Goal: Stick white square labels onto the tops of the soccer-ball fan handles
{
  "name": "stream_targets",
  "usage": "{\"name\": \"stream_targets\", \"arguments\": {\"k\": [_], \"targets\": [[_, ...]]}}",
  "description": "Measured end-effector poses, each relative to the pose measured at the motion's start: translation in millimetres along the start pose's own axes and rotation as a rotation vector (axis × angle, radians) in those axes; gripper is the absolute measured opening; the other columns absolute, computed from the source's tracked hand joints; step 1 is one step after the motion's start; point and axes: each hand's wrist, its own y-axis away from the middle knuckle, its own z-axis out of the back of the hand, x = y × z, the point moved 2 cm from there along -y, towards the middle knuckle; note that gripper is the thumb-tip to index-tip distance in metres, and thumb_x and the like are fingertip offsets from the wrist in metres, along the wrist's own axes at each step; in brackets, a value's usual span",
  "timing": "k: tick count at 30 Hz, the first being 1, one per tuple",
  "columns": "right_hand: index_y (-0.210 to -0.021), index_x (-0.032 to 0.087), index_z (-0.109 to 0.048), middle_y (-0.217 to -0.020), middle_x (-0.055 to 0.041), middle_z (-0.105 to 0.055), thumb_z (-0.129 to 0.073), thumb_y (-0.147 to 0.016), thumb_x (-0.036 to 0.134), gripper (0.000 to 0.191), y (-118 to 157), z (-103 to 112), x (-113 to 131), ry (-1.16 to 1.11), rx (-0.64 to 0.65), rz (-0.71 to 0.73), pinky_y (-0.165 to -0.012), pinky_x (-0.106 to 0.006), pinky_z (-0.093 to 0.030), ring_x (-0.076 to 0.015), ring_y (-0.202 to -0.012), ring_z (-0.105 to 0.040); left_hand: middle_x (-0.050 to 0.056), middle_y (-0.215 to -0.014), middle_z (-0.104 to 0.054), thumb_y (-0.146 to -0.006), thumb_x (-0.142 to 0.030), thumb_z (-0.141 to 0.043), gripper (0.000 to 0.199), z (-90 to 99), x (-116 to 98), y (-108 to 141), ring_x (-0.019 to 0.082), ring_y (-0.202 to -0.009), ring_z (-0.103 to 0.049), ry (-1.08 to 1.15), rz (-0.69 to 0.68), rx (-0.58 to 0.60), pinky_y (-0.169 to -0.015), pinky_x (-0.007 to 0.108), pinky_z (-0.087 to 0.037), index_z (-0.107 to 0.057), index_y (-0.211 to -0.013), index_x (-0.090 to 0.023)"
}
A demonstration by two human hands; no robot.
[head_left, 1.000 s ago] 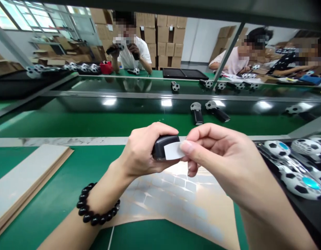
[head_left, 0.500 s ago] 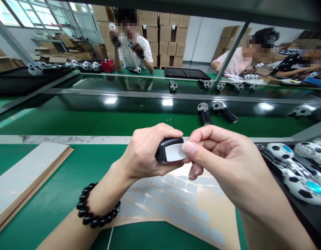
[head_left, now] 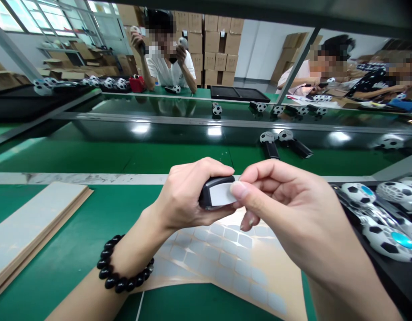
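My left hand (head_left: pixel 182 196) is wrapped round a black device (head_left: pixel 205 198), its flat end turned toward my right hand; the rest of it is hidden in the palm. Between the thumb and finger of my right hand (head_left: pixel 279 200) is the edge of a pale grey-white sticker (head_left: pixel 218 195). The sticker lies against the device's end face, its right edge under my thumb. Below both hands, sheets of rounded grey stickers (head_left: pixel 209 258) on tan backing lie on the green table (head_left: pixel 92 249).
A stack of sticker sheets (head_left: pixel 39 218) lies at left. At right, a black tray (head_left: pixel 380 276) holds several football-headed devices (head_left: pixel 389 240). Ahead, a green conveyor (head_left: pixel 179 154) carries two more devices (head_left: pixel 269 145). Co-workers (head_left: pixel 169 67) sit across, beyond a metal post (head_left: pixel 298 67).
On the near belt the two devices have shifted right; those on the far belt have shifted left. The co-worker opposite has raised both hands with devices. My hands have barely moved.
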Motion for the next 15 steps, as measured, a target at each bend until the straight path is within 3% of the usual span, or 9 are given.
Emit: {"name": "stream_targets", "arguments": {"k": [12,15], "targets": [[-0.073,0.025,-0.071,-0.062,0.0069,-0.071,-0.076,-0.084,0.017,0.014,-0.2,-1.9,1.0,-0.022,0.029,0.023,-0.046,-0.013,-0.055,-0.0087,-0.05,-0.068,0.007,-0.086,-0.076,-0.087,-0.04,-0.078,0.032,-0.4,2.3,1.6,0.021,-0.073,-0.076,-0.008,-0.006,0.005,-0.064,0.029,-0.063,-0.059,-0.106,-0.021],[-0.075,0.026,-0.071,-0.06,0.0069,-0.069,-0.074,-0.087,0.019,0.014,2.1,-2.0,1.3,0.067,0.039,0.062,-0.047,-0.016,-0.054,-0.0099,-0.051,-0.067,0.007,-0.086,-0.076,-0.087,-0.041,-0.077,0.033,-0.5,5.3,2.6,0.021,-0.073,-0.076,-0.01,-0.018,0.016,-0.063,0.03,-0.063,-0.06,-0.106,-0.021]]}}
